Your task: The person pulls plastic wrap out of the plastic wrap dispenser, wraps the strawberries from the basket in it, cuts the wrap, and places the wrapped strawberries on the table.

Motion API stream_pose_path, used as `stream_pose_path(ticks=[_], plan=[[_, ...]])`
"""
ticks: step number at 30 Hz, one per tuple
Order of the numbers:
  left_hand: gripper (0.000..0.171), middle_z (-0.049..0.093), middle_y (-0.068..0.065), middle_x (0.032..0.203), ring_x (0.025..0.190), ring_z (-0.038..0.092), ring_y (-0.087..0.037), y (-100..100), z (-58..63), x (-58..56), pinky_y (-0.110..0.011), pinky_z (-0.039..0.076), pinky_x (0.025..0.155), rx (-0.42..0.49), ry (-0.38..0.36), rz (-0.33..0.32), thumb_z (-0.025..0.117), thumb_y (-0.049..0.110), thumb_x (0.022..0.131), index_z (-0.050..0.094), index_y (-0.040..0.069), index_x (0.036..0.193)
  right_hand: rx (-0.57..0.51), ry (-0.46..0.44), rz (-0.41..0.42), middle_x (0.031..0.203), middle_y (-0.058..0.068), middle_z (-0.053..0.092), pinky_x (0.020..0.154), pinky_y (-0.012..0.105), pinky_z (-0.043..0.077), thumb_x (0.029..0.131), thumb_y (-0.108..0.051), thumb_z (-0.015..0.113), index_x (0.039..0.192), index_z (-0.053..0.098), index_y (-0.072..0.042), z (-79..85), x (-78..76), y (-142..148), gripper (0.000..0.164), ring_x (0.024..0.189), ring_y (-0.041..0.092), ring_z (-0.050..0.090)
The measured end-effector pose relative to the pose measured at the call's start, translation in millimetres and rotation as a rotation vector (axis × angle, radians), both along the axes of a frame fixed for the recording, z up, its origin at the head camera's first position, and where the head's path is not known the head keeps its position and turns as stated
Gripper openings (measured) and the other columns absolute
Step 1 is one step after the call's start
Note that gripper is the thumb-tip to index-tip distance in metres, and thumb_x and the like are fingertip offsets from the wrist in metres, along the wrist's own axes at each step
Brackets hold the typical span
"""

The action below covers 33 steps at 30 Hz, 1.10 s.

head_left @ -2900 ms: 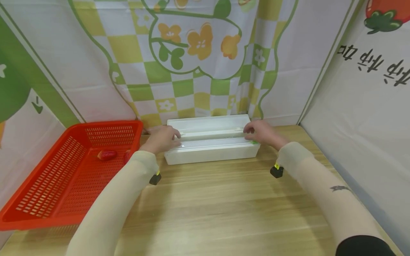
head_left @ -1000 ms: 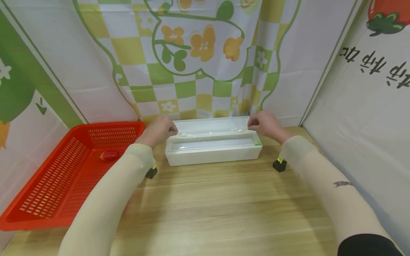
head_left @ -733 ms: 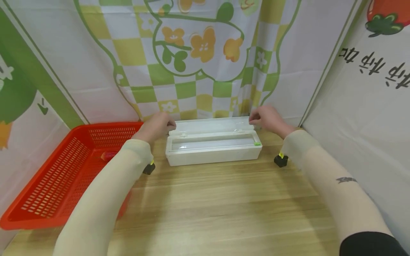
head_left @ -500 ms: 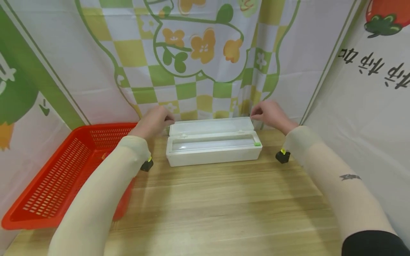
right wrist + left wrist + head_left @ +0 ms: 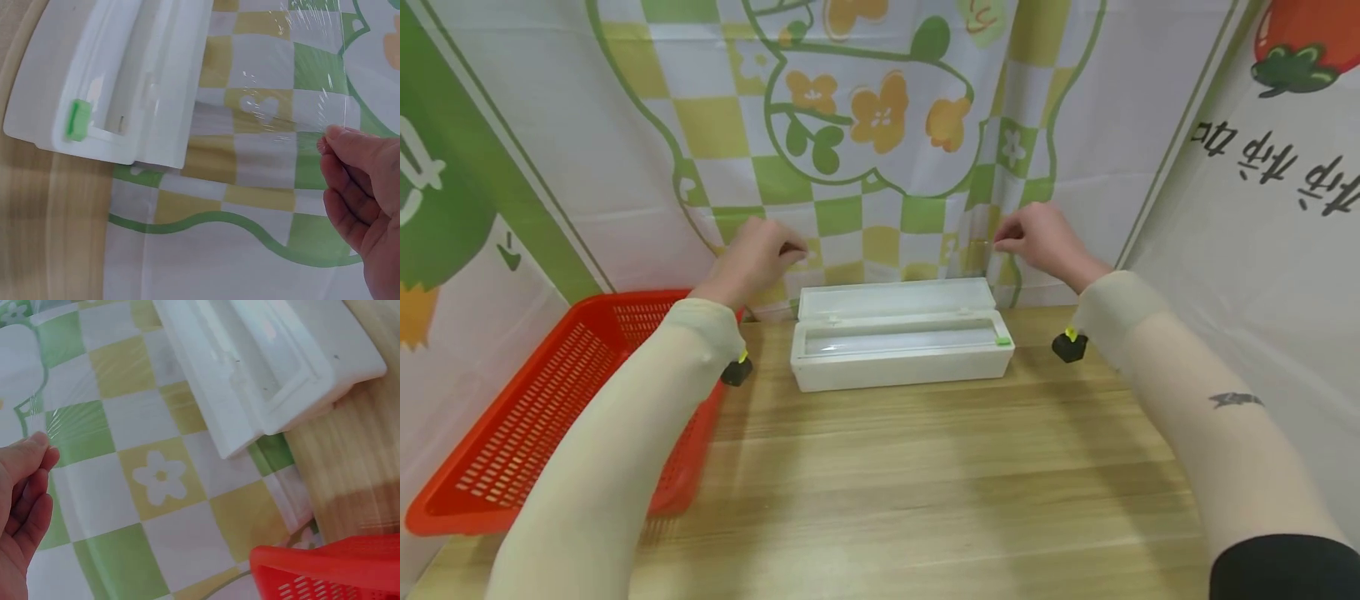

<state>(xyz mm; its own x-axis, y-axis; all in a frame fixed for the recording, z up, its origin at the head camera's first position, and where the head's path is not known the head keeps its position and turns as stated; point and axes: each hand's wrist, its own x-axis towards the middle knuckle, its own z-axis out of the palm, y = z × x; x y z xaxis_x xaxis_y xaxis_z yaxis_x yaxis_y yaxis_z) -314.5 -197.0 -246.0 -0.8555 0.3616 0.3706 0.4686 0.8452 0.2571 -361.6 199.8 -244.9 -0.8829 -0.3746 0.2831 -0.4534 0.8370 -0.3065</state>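
Note:
A white cling film dispenser [image 5: 901, 367] stands at the back of the table, its lid [image 5: 897, 298] raised and leaning back. Clear cling film [image 5: 270, 100] stretches up between both hands, its creases and shine visible in the wrist views. The left hand [image 5: 751, 260] pinches one corner of the film between thumb and forefinger, above the dispenser's left end. At the opposite corner, the right hand [image 5: 1047, 240] pinches the film, higher than the right end of the box. A green slider [image 5: 78, 120] sits at the dispenser's right end. Inside the slot a pale roll is partly visible.
On the left stands a red perforated basket [image 5: 688, 467], partly covered by the left sleeve. A checkered curtain [image 5: 880, 175] hangs right behind the dispenser. The wooden table [image 5: 880, 483] extends in front, with a white fabric wall [image 5: 1262, 292] to the right.
Both hands have risen from the dispenser, drawing the film up and away from the slot. The left forearm now covers the red item seen in the basket earlier.

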Motion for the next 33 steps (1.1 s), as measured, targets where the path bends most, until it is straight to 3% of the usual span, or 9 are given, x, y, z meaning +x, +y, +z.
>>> stream_pose_path(ticks=[10,22,28,33], plan=[[0.021,0.071,-0.017,0.102,0.082,0.058,-0.024,-2,30.2,9.4,-0.037,0.049,0.078,0.048,-0.006,0.031,0.060,0.010,0.092,0.072,0.000,0.106,-0.037,0.054,0.007,0.098,0.018,0.072,0.079,0.041,0.052,0.090,-0.016,0.064,0.098,0.073,-0.001,29.3,0.9,-2,0.019,0.086,0.026,0.066],[0.021,0.072,-0.016,0.103,0.084,0.062,-0.024,-1,61.8,16.9,-0.035,0.050,0.078,0.037,0.091,0.055,0.060,0.013,0.093,0.073,0.002,0.105,-0.057,0.081,-0.014,0.105,0.019,0.071,0.082,0.041,0.051,0.094,-0.020,0.060,0.107,0.071,-0.002,61.0,7.9,-2,0.025,0.093,0.028,0.065],[0.022,0.072,-0.017,0.105,0.090,0.065,-0.028,2,75.9,21.6,-0.040,0.052,0.083,0.054,0.141,0.068,0.059,0.012,0.093,0.073,0.001,0.105,-0.053,0.124,-0.035,0.104,0.016,0.072,0.078,0.032,0.049,0.093,-0.020,0.061,0.105,0.072,-0.004,77.9,11.7,-2,0.024,0.091,0.023,0.066],[0.022,0.072,-0.016,0.106,0.088,0.063,-0.026,3,87.2,25.8,-0.038,0.050,0.080,0.072,0.161,0.088,0.058,0.014,0.094,0.073,0.003,0.106,-0.054,0.183,-0.044,0.103,0.013,0.073,0.073,0.022,0.046,0.091,-0.023,0.063,0.104,0.073,-0.006,90.3,16.9,-1,0.024,0.081,0.008,0.063]])
